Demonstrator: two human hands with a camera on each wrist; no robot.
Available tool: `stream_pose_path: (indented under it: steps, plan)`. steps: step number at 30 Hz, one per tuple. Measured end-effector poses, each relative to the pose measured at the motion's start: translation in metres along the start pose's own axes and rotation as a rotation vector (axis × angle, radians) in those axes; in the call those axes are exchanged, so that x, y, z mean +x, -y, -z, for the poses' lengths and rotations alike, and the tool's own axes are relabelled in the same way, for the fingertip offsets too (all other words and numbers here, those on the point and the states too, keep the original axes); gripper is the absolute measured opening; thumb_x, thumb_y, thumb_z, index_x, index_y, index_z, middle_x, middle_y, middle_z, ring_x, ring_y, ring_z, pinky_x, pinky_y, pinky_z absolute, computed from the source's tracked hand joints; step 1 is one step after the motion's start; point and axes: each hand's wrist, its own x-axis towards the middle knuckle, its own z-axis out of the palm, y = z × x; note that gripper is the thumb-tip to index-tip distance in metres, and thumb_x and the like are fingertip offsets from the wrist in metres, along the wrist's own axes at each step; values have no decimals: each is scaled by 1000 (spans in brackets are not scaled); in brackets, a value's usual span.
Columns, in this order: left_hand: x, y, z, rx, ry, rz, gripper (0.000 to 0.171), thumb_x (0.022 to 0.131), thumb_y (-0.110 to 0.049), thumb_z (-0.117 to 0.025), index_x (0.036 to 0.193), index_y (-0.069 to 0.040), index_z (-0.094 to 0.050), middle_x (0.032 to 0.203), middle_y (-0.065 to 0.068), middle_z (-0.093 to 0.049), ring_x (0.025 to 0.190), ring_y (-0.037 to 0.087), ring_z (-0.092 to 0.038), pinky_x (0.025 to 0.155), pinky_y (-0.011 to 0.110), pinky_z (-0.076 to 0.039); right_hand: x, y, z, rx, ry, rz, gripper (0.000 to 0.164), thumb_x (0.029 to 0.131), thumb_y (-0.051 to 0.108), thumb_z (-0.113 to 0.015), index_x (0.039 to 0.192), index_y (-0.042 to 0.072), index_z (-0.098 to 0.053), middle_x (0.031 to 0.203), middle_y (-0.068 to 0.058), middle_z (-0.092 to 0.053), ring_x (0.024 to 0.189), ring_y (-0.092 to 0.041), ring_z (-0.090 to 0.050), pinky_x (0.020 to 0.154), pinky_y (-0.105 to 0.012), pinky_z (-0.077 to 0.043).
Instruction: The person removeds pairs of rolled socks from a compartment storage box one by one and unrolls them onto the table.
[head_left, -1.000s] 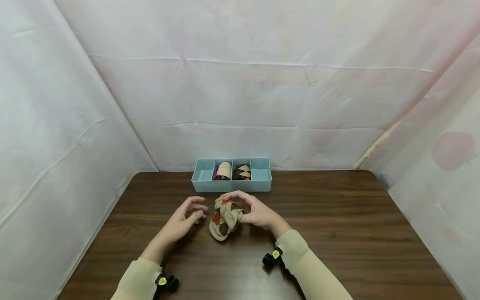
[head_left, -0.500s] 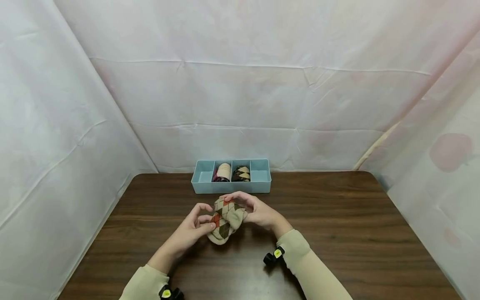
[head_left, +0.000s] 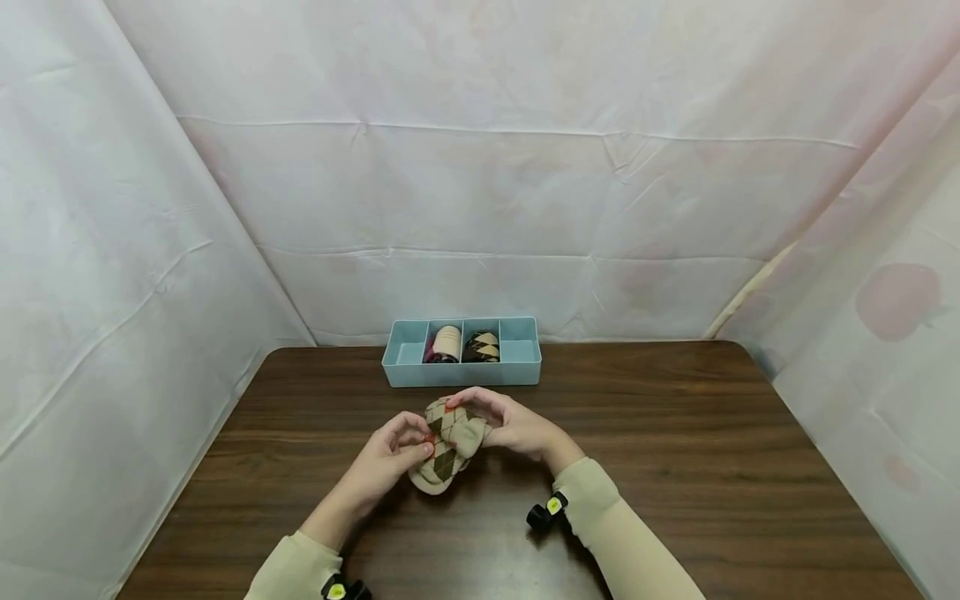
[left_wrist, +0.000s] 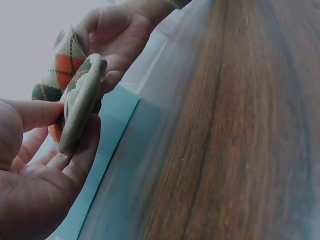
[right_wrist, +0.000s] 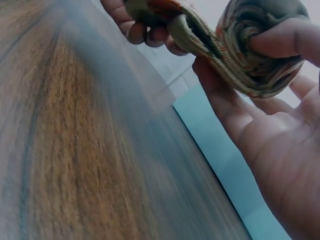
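A beige argyle sock (head_left: 444,463) with orange-red and dark green diamonds is held above the table in front of the box. One end is wound into a roll (right_wrist: 235,37), as the right wrist view shows. My right hand (head_left: 517,427) grips this roll, the thumb pressed into its coiled end. My left hand (head_left: 382,467) pinches the flat loose end (left_wrist: 80,110) between thumb and fingers. Whether one sock or a pair is wound together I cannot tell.
A light blue divided box (head_left: 462,377) stands at the table's back edge. Its inner compartments hold a cream-topped roll (head_left: 447,342) and a dark argyle roll (head_left: 481,347). The wooden table (head_left: 675,467) meets pale cloth (head_left: 480,192) behind.
My left hand has moved right and taken hold of the sock's loose end. The sock has shifted slightly toward the lower left; my right hand keeps its grip nearly in place.
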Motion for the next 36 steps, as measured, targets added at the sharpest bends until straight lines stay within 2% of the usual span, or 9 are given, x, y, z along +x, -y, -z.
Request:
stream_pose_path:
  steps: [5, 9, 14, 18, 22, 25, 28, 30, 36]
  plan:
    - [-9, -2, 2, 80, -27, 37, 29, 107, -11, -72, 130, 3, -63, 122, 19, -73, 102, 19, -73, 86, 30, -58, 0, 2, 0, -106, -3, -55, 58, 95, -8, -73, 150, 3, -57, 154, -14, -57, 139, -23, -57, 108, -35, -53]
    - [-19, -4, 5, 121, -35, 64, 30, 107, -12, -73, 134, 0, -66, 124, 20, -73, 100, 19, -73, 84, 30, -58, 0, 5, -3, -221, 11, -70, 53, 99, -4, -74, 148, 8, -60, 151, -11, -60, 135, -20, -61, 106, -37, -55]
    - [-31, -7, 4, 152, -34, 85, 32, 106, -13, -74, 135, -1, -67, 117, 20, -73, 92, 18, -71, 79, 29, -57, 1, 6, -10, -330, 44, -88, 52, 99, -6, -71, 148, 10, -60, 150, -9, -61, 130, -18, -63, 102, -37, -57]
    - [-40, -6, 3, 151, -33, 110, 33, 106, -13, -74, 136, 0, -66, 112, 19, -73, 89, 18, -71, 76, 29, -57, -1, 5, -17, -407, 80, -103, 59, 94, -6, -70, 149, 12, -60, 151, -6, -61, 132, -18, -59, 103, -32, -54]
    - [-48, -3, 3, 152, -35, 152, 32, 107, -13, -73, 136, -1, -66, 111, 15, -74, 86, 19, -72, 75, 29, -57, -3, 4, -25, -442, 103, -113, 61, 95, 7, -80, 151, 13, -59, 152, -4, -60, 134, -18, -57, 107, -32, -51]
    - [-49, 0, 4, 163, -29, 171, 31, 107, -14, -73, 135, -3, -66, 110, 14, -74, 85, 20, -72, 74, 29, -57, -4, 2, -30, -484, 72, -148, 60, 95, 24, -88, 148, 21, -61, 147, 4, -62, 131, -14, -58, 108, -31, -50]
    - [-50, 2, 4, 175, -20, 171, 32, 106, -15, -75, 134, -3, -67, 109, 14, -74, 84, 20, -72, 73, 29, -57, -3, -1, -34, -529, 32, -175, 58, 93, 33, -91, 144, 29, -62, 142, 11, -63, 128, -8, -58, 109, -30, -47]
    - [-50, 3, 5, 183, -10, 166, 32, 106, -16, -75, 133, -2, -67, 108, 14, -75, 85, 20, -72, 72, 29, -58, -3, -2, -36, -555, 20, -188, 58, 92, 36, -92, 142, 30, -63, 141, 14, -63, 127, -7, -59, 108, -30, -48]
    - [-50, 4, 8, 213, 63, 131, 34, 105, -14, -77, 133, 1, -67, 106, 14, -73, 86, 21, -74, 74, 29, -59, -3, 3, -40, -609, 7, -205, 59, 90, 40, -93, 140, 27, -65, 140, 12, -64, 130, -12, -61, 110, -33, -49]
